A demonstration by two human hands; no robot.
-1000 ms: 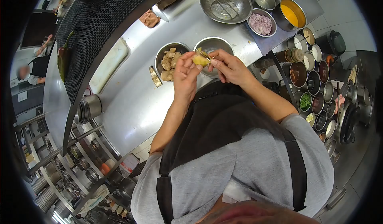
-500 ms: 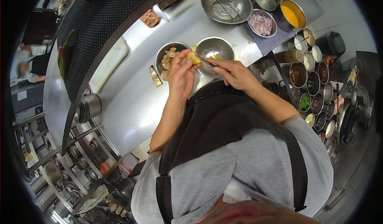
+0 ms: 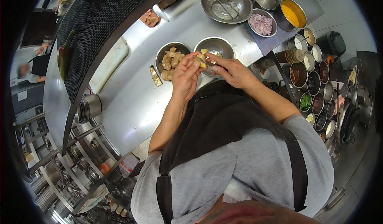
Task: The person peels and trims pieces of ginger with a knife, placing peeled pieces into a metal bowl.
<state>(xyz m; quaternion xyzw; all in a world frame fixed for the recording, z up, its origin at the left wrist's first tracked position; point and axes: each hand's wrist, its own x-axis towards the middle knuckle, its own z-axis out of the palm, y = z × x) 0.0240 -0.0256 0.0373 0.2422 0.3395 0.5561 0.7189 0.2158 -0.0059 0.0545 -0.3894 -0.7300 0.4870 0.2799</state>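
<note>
Holding prob. ginger [image 3: 202, 64] above steel kitchen ctr. [image 3: 135, 100]

Both hands [image 3: 210, 72] meet before the chest, fingers seemingly curled inward.

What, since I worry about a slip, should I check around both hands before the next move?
1. Yellow piece held by left hand: ok.
2. Right hand's grip: cannot tell, its fingers hide it.
3. Gap between the two hands' fingertips: cannot tell, too small to judge.
4. Bowl in front of the right hand upright: ok.
5. Bowl of pale chunks upright: ok.
</note>
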